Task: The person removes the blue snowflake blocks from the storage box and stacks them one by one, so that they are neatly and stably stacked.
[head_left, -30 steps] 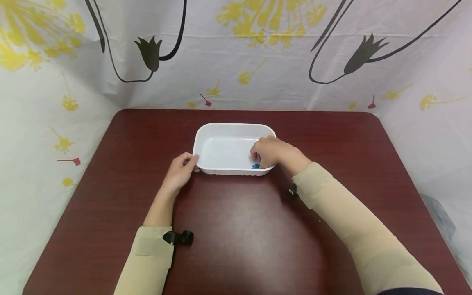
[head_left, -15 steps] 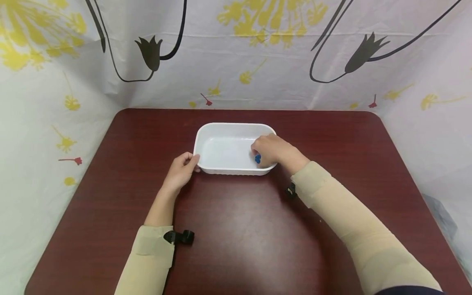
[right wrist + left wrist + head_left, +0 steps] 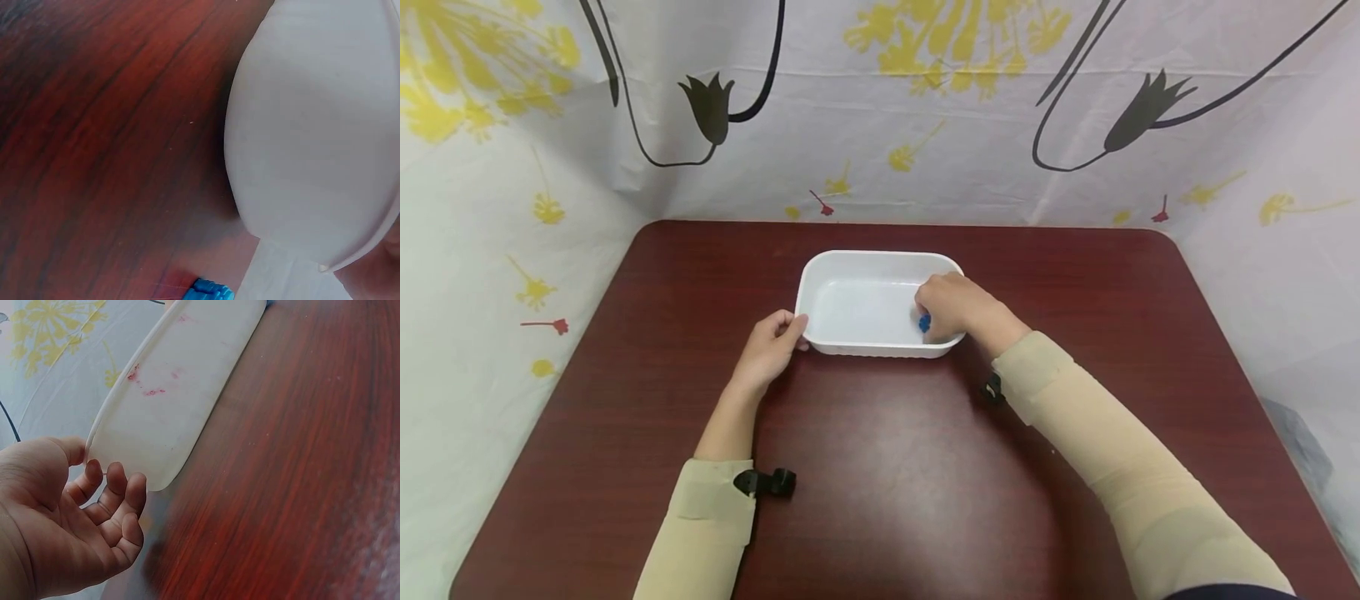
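A white plastic tray (image 3: 857,308) stands near the back middle of the dark red table. My left hand (image 3: 767,346) pinches its rim at the front left corner, thumb on top. In the left wrist view that same left hand (image 3: 81,515) has its other fingers curled under the rim. Inside the right end of the tray, my right hand (image 3: 955,304) grips a small blue piece (image 3: 924,322), its kind too small to tell. Only a bit of the right hand (image 3: 378,272) shows in the right wrist view. Most of its fingers are hidden.
A ridged blue thing (image 3: 209,291) shows beside the tray in the right wrist view, cut off by the frame. The table (image 3: 880,467) backs onto a white cloth (image 3: 970,187) with printed flowers. Reddish marks (image 3: 134,374) spot the tray's outer wall.
The blue piece has come up from the tray's floor into my right hand's fingers. My left hand keeps its pinch on the rim, and the tray stays in place.
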`<state>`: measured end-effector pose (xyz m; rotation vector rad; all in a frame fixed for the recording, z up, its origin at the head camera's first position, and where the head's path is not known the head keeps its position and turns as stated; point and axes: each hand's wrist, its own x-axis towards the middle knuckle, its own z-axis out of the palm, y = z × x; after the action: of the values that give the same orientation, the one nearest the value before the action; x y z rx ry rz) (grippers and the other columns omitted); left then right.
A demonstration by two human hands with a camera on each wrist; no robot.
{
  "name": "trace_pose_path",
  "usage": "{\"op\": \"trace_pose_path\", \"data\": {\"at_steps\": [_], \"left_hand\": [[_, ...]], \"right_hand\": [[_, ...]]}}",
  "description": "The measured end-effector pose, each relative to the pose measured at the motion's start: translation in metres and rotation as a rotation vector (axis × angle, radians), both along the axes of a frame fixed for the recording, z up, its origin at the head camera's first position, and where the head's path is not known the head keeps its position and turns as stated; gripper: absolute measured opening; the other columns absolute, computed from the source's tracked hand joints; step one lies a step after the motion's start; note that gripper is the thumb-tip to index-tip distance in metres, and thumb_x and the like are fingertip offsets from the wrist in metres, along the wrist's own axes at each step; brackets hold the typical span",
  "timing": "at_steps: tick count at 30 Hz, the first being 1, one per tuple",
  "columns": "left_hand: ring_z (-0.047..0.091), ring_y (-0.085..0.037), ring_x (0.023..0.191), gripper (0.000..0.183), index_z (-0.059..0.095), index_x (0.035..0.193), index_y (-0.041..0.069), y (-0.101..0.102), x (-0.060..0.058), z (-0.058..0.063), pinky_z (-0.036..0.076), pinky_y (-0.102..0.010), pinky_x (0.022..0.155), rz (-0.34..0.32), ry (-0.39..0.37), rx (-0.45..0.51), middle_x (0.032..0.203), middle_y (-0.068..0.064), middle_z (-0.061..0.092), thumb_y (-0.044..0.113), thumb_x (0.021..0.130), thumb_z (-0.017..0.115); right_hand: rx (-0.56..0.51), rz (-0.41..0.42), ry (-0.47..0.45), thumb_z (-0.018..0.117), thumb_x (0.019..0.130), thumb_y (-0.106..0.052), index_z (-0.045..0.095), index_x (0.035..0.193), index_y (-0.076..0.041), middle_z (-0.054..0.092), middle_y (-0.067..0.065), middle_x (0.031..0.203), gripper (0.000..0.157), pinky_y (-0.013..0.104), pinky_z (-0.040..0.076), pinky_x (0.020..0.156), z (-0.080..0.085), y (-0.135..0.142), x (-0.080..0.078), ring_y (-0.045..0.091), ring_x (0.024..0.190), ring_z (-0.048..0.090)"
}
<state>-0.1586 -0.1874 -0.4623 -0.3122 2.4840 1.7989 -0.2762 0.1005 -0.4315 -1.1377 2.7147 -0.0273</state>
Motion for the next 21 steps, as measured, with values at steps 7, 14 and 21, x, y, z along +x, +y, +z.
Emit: {"op": "trace_pose_path", "data": {"at_steps": [7, 14, 21], "left_hand": [[0.065, -0.027, 0.089, 0.032, 0.061, 0.098, -0.001, -0.001, 0.001, 0.001, 0.042, -0.032, 0.087, -0.001, -0.006, -0.003, 0.087, -0.013, 0.067, 0.031, 0.105, 0.057], [0.066, -0.028, 0.088, 0.031, 0.061, 0.097, -0.002, -0.001, 0.0, -0.001, 0.044, -0.032, 0.086, -0.004, 0.0, 0.001, 0.087, -0.013, 0.067, 0.029, 0.105, 0.056], [0.066, -0.028, 0.088, 0.031, 0.061, 0.097, -0.002, -0.001, 0.0, 0.0, 0.043, -0.033, 0.087, 0.003, 0.001, 0.004, 0.088, -0.014, 0.068, 0.028, 0.105, 0.056]], "right_hand": [[-0.083, 0.012, 0.044, 0.081, 0.062, -0.029, 0.062, 0.069, -0.015, 0.059, -0.002, 0.071, 0.025, 0.039, 0.047, 0.068, -0.005, 0.002, -0.002, 0.021, 0.071, 0.054], [-0.175, -0.005, 0.085, 0.072, 0.065, -0.029, 0.061, 0.076, -0.013, 0.056, -0.001, 0.07, 0.022, 0.037, 0.044, 0.062, 0.0, 0.006, -0.003, 0.02, 0.069, 0.05], [-0.28, -0.008, 0.121, 0.072, 0.063, -0.03, 0.065, 0.083, -0.011, 0.058, -0.002, 0.071, 0.028, 0.037, 0.046, 0.061, 0.013, 0.01, -0.005, 0.02, 0.065, 0.053]]}}
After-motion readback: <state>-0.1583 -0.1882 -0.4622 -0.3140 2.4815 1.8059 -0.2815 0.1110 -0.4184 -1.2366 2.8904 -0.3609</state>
